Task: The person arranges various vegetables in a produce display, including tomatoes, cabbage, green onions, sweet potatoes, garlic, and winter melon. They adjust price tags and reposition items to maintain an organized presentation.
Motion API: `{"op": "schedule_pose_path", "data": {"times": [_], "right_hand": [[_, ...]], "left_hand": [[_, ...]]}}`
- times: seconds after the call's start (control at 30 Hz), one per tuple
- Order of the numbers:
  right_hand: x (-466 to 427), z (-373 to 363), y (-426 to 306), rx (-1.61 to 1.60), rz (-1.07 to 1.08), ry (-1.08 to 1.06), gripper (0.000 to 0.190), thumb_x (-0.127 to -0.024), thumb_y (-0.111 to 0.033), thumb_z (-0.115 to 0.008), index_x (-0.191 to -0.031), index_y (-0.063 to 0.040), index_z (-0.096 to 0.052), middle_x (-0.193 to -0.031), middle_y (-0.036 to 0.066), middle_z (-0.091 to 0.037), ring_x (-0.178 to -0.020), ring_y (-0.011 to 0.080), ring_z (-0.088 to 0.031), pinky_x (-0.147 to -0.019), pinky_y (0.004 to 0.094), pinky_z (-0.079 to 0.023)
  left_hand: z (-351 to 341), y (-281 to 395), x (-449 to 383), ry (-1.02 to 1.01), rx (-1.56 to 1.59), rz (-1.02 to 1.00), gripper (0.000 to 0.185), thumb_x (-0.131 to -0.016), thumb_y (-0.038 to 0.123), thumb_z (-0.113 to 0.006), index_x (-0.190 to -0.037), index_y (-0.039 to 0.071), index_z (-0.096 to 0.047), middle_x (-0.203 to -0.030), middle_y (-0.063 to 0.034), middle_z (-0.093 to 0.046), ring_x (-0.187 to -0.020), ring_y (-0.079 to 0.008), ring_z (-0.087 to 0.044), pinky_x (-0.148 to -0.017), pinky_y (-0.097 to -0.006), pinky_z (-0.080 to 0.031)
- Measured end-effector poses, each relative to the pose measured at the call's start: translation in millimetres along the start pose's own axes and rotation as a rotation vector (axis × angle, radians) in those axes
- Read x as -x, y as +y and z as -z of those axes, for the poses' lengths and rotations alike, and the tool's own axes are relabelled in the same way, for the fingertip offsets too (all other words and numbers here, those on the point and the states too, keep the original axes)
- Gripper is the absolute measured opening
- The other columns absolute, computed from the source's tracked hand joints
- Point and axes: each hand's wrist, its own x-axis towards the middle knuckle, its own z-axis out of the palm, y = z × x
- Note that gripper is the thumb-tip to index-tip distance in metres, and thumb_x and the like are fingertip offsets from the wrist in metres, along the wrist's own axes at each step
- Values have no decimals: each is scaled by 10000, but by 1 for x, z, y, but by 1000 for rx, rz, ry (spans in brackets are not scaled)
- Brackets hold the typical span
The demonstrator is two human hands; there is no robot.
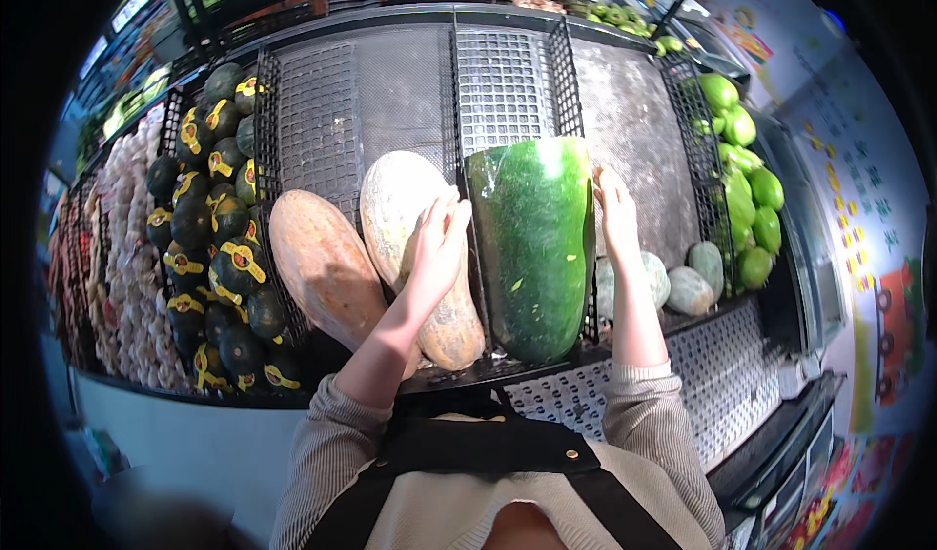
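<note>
A large green winter melon [531, 257], its far end looking cut and film-wrapped, lies lengthwise in a narrow bay in front of me. My left hand [441, 239] is at the melon's left side, over a pale long pumpkin [395, 206]; whether its fingertips touch either is unclear. My right hand [613, 202] is beside the melon's right edge, fingers close together and pointing away from me; contact cannot be told. Neither hand is wrapped around anything. An orange-tan long pumpkin [326, 264] lies left of the pale one, partly behind my left forearm.
Black mesh dividers [567, 74] separate the bays. Dark green squashes [219, 220] with yellow labels and garlic bulbs [135, 242] lie left. Small pale green gourds [690, 290] sit at the right bay's near edge, with bright green gourds [765, 188] beyond the right divider.
</note>
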Motion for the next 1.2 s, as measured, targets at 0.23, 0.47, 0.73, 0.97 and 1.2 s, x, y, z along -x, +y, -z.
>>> {"op": "schedule_pose_path", "data": {"times": [0.23,0.47,0.73,0.97,1.2], "right_hand": [[-93,-17,5,-75,108,-235,394,-997,-282,-490,-1216,18,-621,-1200,161,-655,-1134,230,-597,-1013,324,-420],[-118,-22,22,-155,66,-394,370,-986,-264,-497,-1156,24,-657,-1140,131,-683,-1084,210,-620,-992,314,-435],[-96,-10,-7,-144,170,-401,355,-1020,-214,-393,-954,3,-665,-1000,104,-713,-945,194,-657,-1167,491,-194],[-82,-10,-15,-101,300,-393,307,-1008,-208,-446,-927,0,-657,-954,89,-694,-988,218,-647,-1156,535,-201],[-78,-11,-12,-91,339,-391,356,-1015,-284,-418,-989,-3,-636,-976,134,-679,-1029,263,-624,-1134,549,-253]], "left_hand": [[-46,12,-62,165,-325,58,568,-1010,409,-389,-1399,-4,-415,-1399,-253,-442,-1310,-376,-407,-1119,-414,-308],[-70,-14,-71,203,-468,-78,413,-1018,225,-399,-1328,-42,-457,-1347,-258,-471,-1240,-403,-460,-1075,-429,-365],[-64,22,-74,161,-331,-332,373,-1005,275,-440,-1131,-33,-610,-1156,-172,-619,-1143,-353,-553,-1022,-416,-399],[-48,24,-78,79,-303,-401,251,-935,115,-498,-1106,-28,-613,-1080,-178,-617,-1072,-365,-565,-987,-428,-417],[-44,27,-72,-33,-218,-339,481,-946,316,-503,-1260,-48,-519,-1243,-219,-536,-1194,-392,-505,-1083,-514,-328]]}}
